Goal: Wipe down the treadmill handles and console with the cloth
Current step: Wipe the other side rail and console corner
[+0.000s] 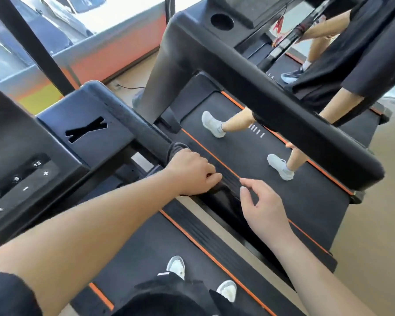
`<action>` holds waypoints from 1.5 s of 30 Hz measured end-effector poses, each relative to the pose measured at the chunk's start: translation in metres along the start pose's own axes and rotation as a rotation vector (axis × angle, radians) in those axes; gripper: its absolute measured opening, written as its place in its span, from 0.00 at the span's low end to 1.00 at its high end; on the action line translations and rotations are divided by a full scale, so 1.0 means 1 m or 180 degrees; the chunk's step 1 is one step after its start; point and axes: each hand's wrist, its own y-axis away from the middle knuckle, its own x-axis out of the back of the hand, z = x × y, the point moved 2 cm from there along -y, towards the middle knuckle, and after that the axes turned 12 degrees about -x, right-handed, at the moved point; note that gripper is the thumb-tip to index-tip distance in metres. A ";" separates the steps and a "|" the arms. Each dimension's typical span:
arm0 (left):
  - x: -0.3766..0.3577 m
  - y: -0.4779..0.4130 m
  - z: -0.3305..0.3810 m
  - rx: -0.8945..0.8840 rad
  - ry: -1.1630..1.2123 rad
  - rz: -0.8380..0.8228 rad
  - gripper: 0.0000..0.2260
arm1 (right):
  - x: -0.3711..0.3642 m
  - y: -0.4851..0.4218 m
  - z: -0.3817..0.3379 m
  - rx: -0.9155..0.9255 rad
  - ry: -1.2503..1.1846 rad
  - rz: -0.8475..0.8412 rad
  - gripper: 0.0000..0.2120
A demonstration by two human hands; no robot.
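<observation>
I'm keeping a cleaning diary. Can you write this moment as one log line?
left hand: pressing dark cloth on handle | right hand: open, near handle end | console: untouched

Two treadmills side by side on a tan floor (pixel 374 224)

The near treadmill belt (pixel 151 252) carries the wearer's two white shoes (pixel 176 266); beside it, across an orange-edged side rail (pixel 214 245), the neighbouring belt (pixel 271 190) carries another person's white-shoed feet (pixel 212 124).
</observation>
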 end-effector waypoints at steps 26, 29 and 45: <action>-0.032 -0.095 0.346 -0.0041 -0.0098 -0.0686 0.18 | 0.157 0.088 0.224 -0.0531 -0.0432 -0.0238 0.12; -0.041 -0.085 0.364 -0.0140 -0.0186 -0.0251 0.13 | 0.160 0.093 0.239 -0.0716 -0.0648 -0.0438 0.15; -0.055 0.061 0.293 0.1258 0.1576 0.2714 0.09 | 0.066 0.090 0.189 0.0529 0.1531 -0.0031 0.28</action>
